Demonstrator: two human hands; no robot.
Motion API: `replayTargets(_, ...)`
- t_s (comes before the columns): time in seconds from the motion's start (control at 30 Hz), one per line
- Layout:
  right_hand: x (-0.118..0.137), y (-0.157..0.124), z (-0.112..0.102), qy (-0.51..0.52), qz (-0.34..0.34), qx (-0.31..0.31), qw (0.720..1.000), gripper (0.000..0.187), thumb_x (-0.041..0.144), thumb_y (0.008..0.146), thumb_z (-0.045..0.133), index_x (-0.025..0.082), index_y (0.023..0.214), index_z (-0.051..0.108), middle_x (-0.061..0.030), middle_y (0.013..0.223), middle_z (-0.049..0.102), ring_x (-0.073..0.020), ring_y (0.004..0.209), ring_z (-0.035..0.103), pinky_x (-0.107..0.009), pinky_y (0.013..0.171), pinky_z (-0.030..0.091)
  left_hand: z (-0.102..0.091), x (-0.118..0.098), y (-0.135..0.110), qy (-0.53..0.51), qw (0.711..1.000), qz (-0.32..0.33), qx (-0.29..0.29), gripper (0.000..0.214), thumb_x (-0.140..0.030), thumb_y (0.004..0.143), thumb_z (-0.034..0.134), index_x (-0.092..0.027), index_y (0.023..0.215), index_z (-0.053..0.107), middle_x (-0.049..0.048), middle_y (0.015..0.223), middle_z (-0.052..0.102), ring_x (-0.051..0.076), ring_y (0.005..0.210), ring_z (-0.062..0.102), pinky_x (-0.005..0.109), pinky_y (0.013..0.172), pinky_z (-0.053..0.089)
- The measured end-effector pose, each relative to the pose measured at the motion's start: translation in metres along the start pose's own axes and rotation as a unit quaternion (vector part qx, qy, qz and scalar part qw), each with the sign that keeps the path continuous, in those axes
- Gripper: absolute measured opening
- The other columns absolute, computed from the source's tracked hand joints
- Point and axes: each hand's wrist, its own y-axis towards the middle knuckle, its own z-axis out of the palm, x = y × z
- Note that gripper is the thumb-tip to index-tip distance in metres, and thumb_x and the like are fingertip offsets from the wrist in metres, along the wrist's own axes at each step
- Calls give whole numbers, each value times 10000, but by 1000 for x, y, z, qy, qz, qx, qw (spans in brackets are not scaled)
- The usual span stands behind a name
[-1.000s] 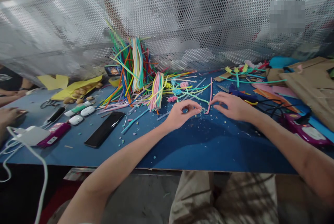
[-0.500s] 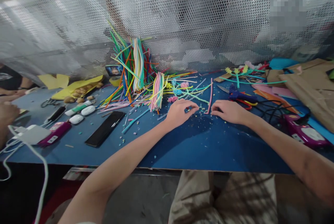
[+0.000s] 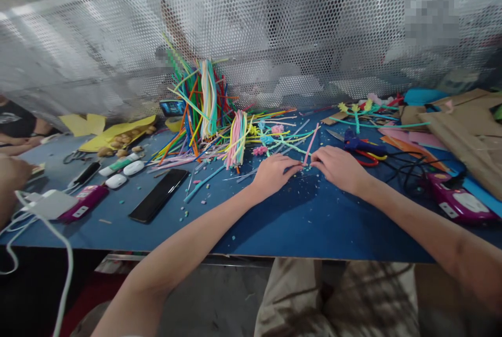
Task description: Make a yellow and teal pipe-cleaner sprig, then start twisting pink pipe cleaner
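My two hands meet over the blue table top (image 3: 306, 222), just in front of the scattered pipe cleaners. My right hand (image 3: 339, 168) has its fingers closed, pinching the near end of a pink pipe cleaner (image 3: 311, 143) that slants up and away from the table. My left hand (image 3: 274, 173) is curled beside it, thumb and fingertips pressed together right at that same end; what it pinches is hidden. Small coloured scraps (image 3: 301, 182) lie around both hands.
A heap of coloured pipe cleaners (image 3: 207, 101) leans on the perforated metal screen (image 3: 274, 28). A black phone (image 3: 159, 195), white charger (image 3: 47, 203), blue glue gun (image 3: 361, 144), pink device (image 3: 455, 198) and cardboard (image 3: 466, 122) lie around. Another person's hand (image 3: 11, 175) is at far left.
Both hands have drawn together. The pink pipe cleaner, earlier lying flat between them, is now lifted at its near end and tilted leftward.
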Motion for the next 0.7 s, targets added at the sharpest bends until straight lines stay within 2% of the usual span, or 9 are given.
replayTargets(0.1,3,0,0,32,5,-23,999,234,336,987,410,208,925,596,-81,908,669,-240,885,593,-379,834,431,-2,-3,0,-30,999,-39,-5,275,-409,944,535,-235,986,744,22,930,752,156,794,659,265,731,479)
replayTargets(0.2,5,-1,1,120,66,-30,990,245,385,957,471,219,903,643,-61,892,700,-224,856,614,-358,787,454,-4,-7,0,-46,997,-55,-13,268,-402,940,542,-227,962,743,14,892,752,131,693,638,244,663,465)
replayTargets(0.3,5,-1,2,223,127,-14,966,300,452,924,504,232,924,708,-37,890,734,-197,765,626,-335,706,467,-5,-9,-1,-30,998,-47,-23,261,-393,941,541,-228,955,743,9,892,751,124,694,641,237,650,458)
replayTargets(0.4,4,0,4,311,147,9,939,324,469,893,538,237,983,745,-28,935,752,-180,728,629,-320,685,476,-5,-10,-1,11,999,-24,-34,247,-388,944,539,-246,960,741,1,942,751,135,808,673,240,702,467)
replayTargets(0.6,5,1,9,442,184,21,878,339,495,797,645,209,935,762,-38,902,758,-211,794,670,-338,758,511,-3,-12,-3,86,995,14,-50,236,-380,949,530,-265,948,735,-16,934,753,139,841,682,265,708,458)
replayTargets(0.7,6,2,10,470,192,16,861,350,505,771,670,197,913,758,-47,884,754,-210,786,669,-343,758,516,-4,-14,-4,101,993,23,-56,230,-376,947,530,-267,944,733,-20,922,753,142,821,674,277,708,452)
